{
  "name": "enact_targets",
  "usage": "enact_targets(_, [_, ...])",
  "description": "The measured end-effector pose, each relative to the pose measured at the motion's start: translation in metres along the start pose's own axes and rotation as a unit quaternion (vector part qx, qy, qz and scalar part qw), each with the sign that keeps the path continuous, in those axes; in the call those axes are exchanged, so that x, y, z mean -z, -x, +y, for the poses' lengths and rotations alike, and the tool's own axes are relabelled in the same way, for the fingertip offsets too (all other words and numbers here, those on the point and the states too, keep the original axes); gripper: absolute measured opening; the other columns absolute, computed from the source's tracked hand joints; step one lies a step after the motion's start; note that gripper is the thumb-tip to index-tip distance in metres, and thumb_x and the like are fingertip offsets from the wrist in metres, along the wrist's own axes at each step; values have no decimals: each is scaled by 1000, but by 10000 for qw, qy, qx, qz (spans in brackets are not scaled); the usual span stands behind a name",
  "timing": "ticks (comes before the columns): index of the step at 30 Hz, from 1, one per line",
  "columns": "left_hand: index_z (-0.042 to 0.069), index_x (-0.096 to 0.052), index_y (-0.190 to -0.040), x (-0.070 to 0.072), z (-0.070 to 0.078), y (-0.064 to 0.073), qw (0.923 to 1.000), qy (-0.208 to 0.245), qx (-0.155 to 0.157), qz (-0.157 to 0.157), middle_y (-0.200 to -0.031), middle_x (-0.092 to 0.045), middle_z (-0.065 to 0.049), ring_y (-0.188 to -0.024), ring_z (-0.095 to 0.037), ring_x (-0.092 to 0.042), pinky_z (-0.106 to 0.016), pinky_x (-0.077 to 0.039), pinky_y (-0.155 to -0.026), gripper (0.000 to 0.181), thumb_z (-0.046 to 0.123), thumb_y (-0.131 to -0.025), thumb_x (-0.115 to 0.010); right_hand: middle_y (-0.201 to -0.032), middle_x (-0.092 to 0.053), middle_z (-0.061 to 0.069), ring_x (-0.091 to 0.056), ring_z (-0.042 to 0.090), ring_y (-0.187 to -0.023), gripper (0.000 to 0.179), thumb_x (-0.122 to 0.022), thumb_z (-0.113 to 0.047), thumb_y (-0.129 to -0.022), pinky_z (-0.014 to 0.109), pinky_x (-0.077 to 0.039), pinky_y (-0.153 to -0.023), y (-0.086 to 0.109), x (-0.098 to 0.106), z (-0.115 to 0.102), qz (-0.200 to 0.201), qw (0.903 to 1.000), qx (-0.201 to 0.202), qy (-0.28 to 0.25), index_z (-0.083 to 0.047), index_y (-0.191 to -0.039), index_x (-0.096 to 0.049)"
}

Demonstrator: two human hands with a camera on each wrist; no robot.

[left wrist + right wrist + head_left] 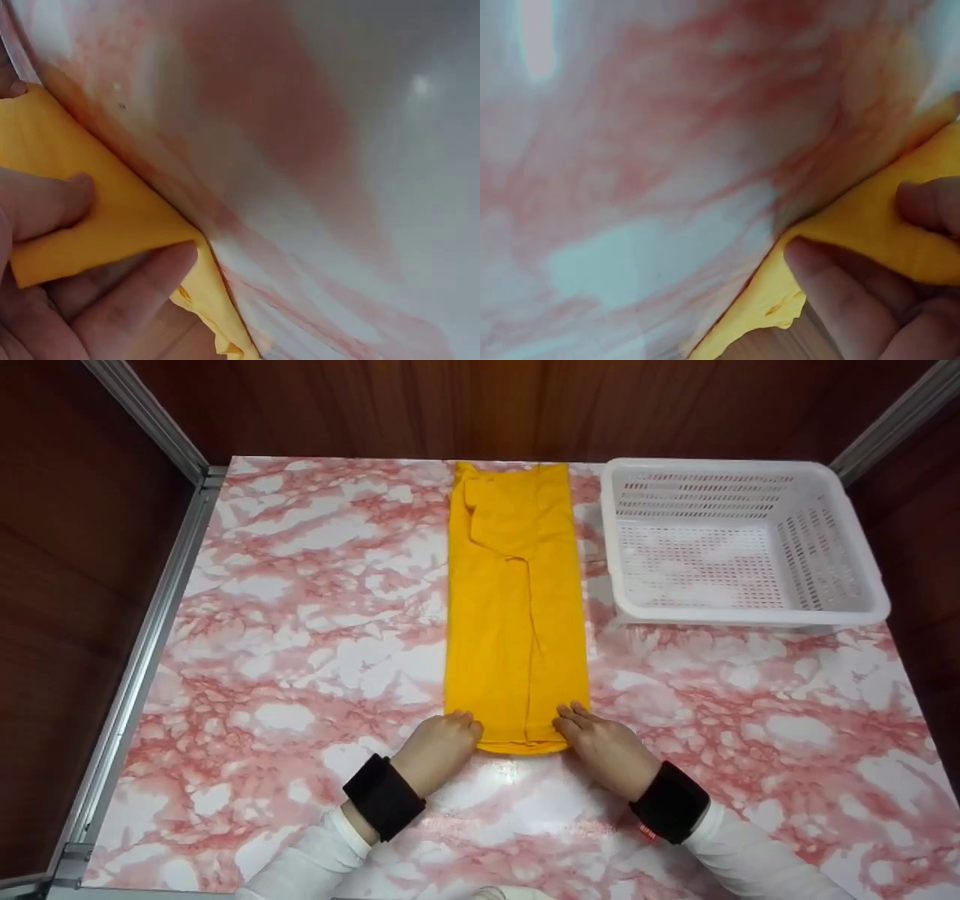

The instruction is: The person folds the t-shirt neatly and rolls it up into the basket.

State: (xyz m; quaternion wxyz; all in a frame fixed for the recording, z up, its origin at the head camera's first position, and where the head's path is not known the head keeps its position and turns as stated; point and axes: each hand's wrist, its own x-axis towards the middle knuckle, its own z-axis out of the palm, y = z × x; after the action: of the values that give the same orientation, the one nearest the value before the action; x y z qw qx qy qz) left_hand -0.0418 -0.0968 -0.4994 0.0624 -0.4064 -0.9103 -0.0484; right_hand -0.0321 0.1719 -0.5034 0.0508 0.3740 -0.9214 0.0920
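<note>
A yellow garment, folded into a long narrow strip, lies lengthwise on the table, its far end rumpled with a loose flap. At its near left corner my left hand pinches the hem. My right hand pinches the near right corner. In the left wrist view the thumb lies over the yellow cloth with fingers beneath, and the edge is slightly lifted. The right wrist view likewise has the cloth between thumb and fingers.
A white perforated plastic basket stands at the back right, beside the garment. The table has a red and white marbled top. Dark wooden panels close off the back and sides, with a metal rail along the left edge.
</note>
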Motion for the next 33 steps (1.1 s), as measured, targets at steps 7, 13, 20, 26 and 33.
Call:
enact_targets(7, [7,-63,-80,18,-16,-10,9947,937,233,-348,-69,-61,-4,-61,-19,-60,-31,-50,-56,12,-5,-82,-62,-83,-68,12,-67,22,-72,19,-66,9,-79,33,-56,-60,-15,20,10,-5,9985,-88,-540,0,-96,-66])
enact_targets(13, [5,-64,-81,35,-34,-27,9896,1352,424,-256,-68,-62,-6,-59,-20,-60,-33,-49,-55,10,-4,-84,-63,-72,-63,10,-64,21,-64,19,-62,15,-79,32,-53,-55,-31,35,26,146,9980,-147,-593,0,-91,-61])
enact_targets(20, [5,-61,-82,48,-61,-50,9745,1987,983,-354,-66,-54,-4,-62,-19,-53,-33,-46,-61,10,12,-89,-64,-76,-67,13,-64,22,-65,18,-58,14,-80,34,-55,-59,-57,45,47,278,9952,-483,-810,2,-93,-63])
enact_targets(26, [3,-63,-91,45,-82,-71,9691,2018,1374,-348,-75,-62,-7,-68,-23,-57,-36,-49,-67,12,15,-90,-64,-77,-67,17,-64,27,-64,18,-55,13,-80,38,-54,-54,-82,44,63,202,9946,-841,-578,3,-92,-65])
enact_targets(33, [5,-64,-92,26,-100,-91,9604,1921,1993,-312,-83,-67,-10,-76,-28,-63,-40,-50,-70,13,17,-88,-66,-76,-66,19,-65,35,-67,17,-53,12,-80,45,-53,-57,-106,36,76,62,9911,-1307,-260,2,-88,-65])
